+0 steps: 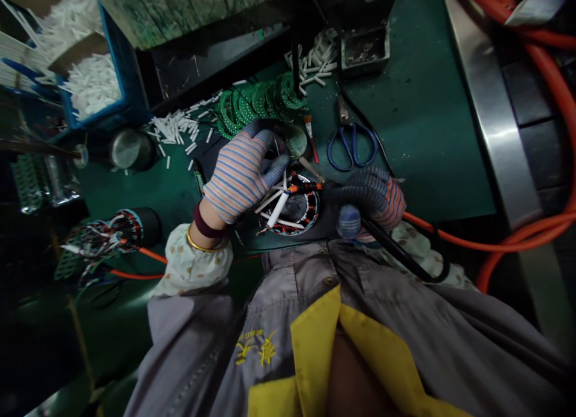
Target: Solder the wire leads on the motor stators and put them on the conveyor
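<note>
In front of my body lies a round motor stator (311,208) with coil windings, and white sleeves (278,210) and wires lie across it. My right hand (373,198), in a striped glove with dark fingers, is wrapped round a soldering iron (310,166); its metal tip points left above the stator's far rim. My left hand (245,171), gloved alike, is at the stator's upper left with thumb and fingers pinched together. What lies between those fingertips is too dark to make out. Beyond the tip sits a small round dish (297,142).
Blue-handled scissors (353,147) and a red brush (312,140) lie past my hands. Green curved circuit boards (256,105) are stacked behind. Loose white sleeves (175,129) and a blue bin (114,63) stand left, near another wired stator (144,228). An orange cable (450,240) runs right.
</note>
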`<control>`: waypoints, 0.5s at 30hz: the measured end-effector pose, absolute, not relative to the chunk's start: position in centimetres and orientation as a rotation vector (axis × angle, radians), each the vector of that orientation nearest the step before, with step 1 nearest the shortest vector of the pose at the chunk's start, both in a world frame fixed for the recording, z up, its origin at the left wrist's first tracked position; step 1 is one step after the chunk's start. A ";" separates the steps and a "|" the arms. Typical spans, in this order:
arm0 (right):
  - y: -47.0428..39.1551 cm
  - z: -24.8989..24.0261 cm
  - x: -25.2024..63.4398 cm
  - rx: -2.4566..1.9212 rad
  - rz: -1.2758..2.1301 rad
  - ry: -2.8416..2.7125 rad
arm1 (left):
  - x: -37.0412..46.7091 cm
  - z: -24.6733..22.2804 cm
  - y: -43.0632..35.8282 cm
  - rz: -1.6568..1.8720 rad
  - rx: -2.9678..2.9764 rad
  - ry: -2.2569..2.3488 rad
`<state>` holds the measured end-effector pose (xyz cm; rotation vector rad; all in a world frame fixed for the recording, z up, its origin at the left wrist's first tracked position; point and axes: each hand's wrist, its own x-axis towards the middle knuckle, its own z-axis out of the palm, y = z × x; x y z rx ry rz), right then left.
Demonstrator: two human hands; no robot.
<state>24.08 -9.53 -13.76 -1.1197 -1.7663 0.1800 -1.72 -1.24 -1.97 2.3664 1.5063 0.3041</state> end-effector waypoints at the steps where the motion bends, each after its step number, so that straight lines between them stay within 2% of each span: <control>1: -9.5 -13.3 24.0 -1.079 0.114 -1.708 | -1.7 -2.0 -1.3 0.296 2.368 1.508; 6: -9.2 -11.7 24.2 -0.929 0.182 -1.664 | -1.6 -2.2 -1.3 0.277 2.385 1.504; 12: -9.2 -12.0 25.4 -1.053 0.284 -1.849 | -1.9 -2.6 -1.4 0.271 2.419 1.505; 15: -9.4 -12.3 25.7 -0.973 0.334 -1.879 | -1.9 -3.0 -1.7 0.310 2.495 1.497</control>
